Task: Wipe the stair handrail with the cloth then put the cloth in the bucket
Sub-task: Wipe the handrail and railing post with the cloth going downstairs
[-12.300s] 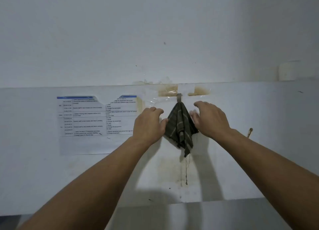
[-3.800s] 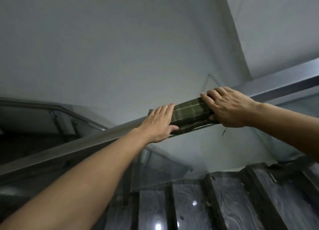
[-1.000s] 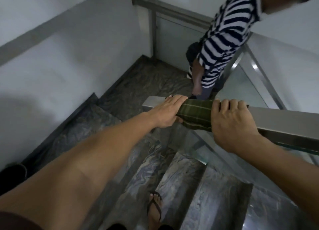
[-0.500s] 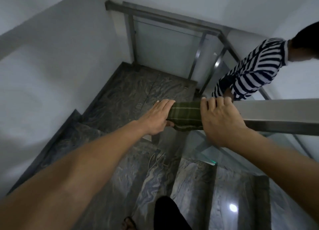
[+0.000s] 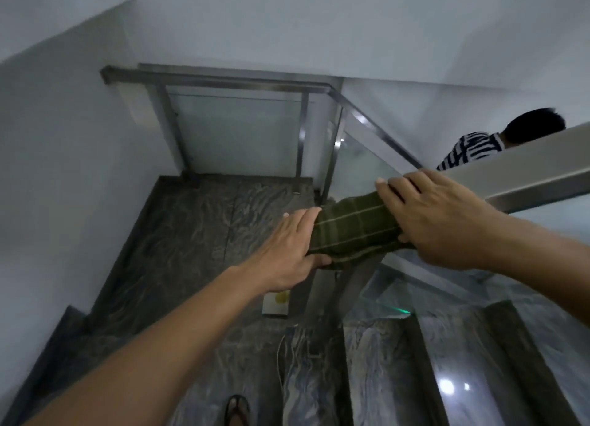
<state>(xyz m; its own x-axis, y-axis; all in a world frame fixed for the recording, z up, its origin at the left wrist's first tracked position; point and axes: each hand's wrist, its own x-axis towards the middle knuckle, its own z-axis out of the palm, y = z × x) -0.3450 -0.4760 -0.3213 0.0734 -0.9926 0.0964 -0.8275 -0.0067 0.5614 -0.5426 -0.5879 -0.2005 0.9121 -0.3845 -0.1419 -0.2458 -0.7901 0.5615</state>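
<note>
The fingers (image 5: 400,186) of the right hand (image 5: 437,221) are curled over the far side of the green checked cloth (image 5: 354,230), which is wrapped round the lower end of the steel handrail (image 5: 523,173). Those of the left hand (image 5: 287,250) are laid out flat and together against the cloth's lower edge, with the thumb tucked beneath; nothing is pinched by them, the cloth only being pressed and steadied.

The cloth is thus held between the two sets of fingers, touching both. The rail's end appears to be covered by it, so the wiping stroke is judged to be close to its finish.

For a good wipe, pressure should be kept even round the rail, the underside included, and the cloth drawn fully off the end rather than lifted short. No bucket is seen. A second person in a striped top (image 5: 472,147) stands beyond the fingers, behind the rail.
</note>
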